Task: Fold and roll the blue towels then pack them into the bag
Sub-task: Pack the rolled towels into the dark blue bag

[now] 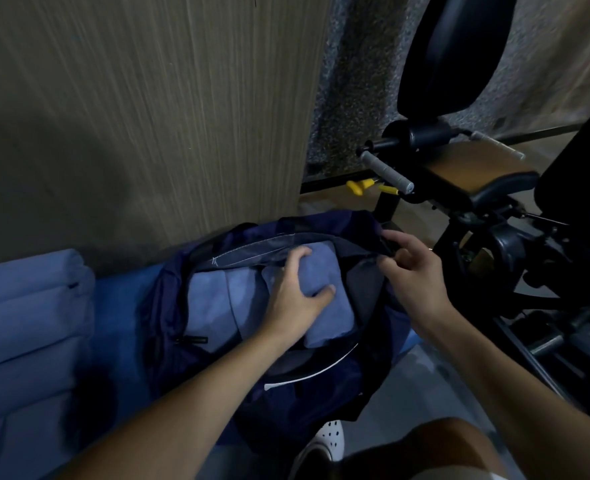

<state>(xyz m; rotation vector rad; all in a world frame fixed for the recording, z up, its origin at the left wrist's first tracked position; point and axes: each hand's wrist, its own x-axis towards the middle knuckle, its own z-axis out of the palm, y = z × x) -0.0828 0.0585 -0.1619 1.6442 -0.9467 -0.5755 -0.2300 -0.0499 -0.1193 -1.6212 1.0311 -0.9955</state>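
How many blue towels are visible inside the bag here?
3: the left towel by the left wall of the bag, the middle towel beside it, and the right towel, gripped by the left hand. Others may lie hidden underneath.

The navy bag [169, 306] gapes upward, its rim pinched back by the right hand [414, 271]. Rolled towels [217, 303] fill most of the inside, and the left hand [297, 299] grips the rightmost roll [324, 317]. A dark gap lies to the right of that roll, though its depth is hard to judge. A wood-grain panel [148, 116] blocks the far side, an exercise machine [494, 237] crowds the right, and stacked towels [27, 323] the left.
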